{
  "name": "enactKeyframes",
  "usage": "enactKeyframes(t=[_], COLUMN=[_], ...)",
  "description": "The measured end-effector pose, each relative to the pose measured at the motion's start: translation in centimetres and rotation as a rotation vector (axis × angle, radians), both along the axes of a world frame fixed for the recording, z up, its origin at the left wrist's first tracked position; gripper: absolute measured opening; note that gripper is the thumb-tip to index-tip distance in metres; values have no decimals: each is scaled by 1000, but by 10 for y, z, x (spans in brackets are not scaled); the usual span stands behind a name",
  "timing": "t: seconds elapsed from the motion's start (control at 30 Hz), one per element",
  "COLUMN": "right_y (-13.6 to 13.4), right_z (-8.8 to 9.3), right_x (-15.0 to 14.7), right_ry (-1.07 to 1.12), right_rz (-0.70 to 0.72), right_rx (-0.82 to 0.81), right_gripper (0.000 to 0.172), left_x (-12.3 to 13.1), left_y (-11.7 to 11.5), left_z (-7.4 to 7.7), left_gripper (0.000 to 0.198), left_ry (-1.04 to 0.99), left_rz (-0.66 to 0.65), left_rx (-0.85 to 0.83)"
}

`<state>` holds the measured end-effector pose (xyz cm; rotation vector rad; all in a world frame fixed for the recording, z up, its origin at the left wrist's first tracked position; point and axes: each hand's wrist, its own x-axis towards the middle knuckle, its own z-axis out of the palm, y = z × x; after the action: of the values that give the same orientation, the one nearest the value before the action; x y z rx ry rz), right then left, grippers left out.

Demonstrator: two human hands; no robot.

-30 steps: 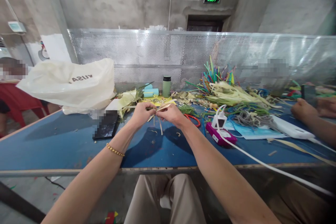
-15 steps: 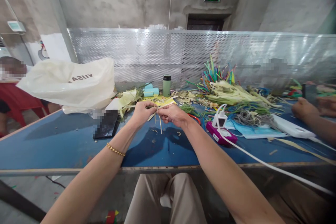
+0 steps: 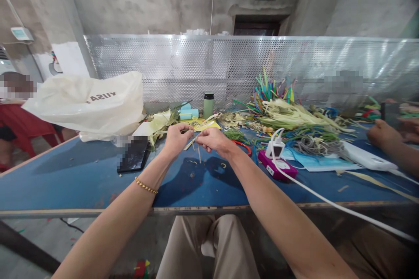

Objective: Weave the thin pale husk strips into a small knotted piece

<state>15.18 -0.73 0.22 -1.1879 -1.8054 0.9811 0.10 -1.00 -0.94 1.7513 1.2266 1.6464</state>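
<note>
My left hand (image 3: 176, 140) is closed in a pinch above the middle of the blue table, with a gold bead bracelet on its wrist. Across from it, my right hand (image 3: 213, 141) is also closed, fingertips a little apart from the left ones. A thin pale strip of plant husk (image 3: 199, 155) hangs down from between the fingertips. It looks like corn husk. Which strand each hand pinches is partly hidden by the fingers. Behind the hands lies a yellow sheet (image 3: 214, 124) with husk scraps on it.
A white bag (image 3: 88, 104) and a dark phone (image 3: 134, 154) lie left. Behind stands a green flask (image 3: 208, 105). To the right are a heap of corn husks (image 3: 288, 115), a purple power strip (image 3: 276, 168) with a white cable, and a co-worker's hand (image 3: 382, 135) by a dark phone.
My fingertips have drawn slightly apart, the left hand shifting a little left and the right a little right. The hanging strip is still between them.
</note>
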Motion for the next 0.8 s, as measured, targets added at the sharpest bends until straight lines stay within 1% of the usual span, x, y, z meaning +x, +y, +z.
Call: enactKeyframes(t=[0.1,0.17,0.27,0.33,0.4,0.53,0.67,0.8], right_y=[4,5,3,0,-3,-6,-6,-2], right_z=[-4,-5,-3,-1,2,4,4,3], right_x=[-2,-2,-1,0,1,2,3,5], right_ry=[63,101,112,124,152,165,247,330], right_rz=[0,22,56,80,127,230,272,272], right_rx=[71,71,14,-49,-101,-146,-181,-180], right_gripper=[5,5,4,7,9,11,16,20], left_x=[-1,-1,0,1,1,0,-1,-3], left_y=[0,0,-1,-2,-2,-1,0,1], left_z=[0,1,1,2,2,3,2,1], left_gripper=[12,13,13,13,12,12,13,13], left_ry=[-33,-41,-40,-36,-17,29,19,-43], left_rz=[-18,-18,-3,10,34,79,66,16], left_rx=[-20,-20,-18,-13,13,55,55,37])
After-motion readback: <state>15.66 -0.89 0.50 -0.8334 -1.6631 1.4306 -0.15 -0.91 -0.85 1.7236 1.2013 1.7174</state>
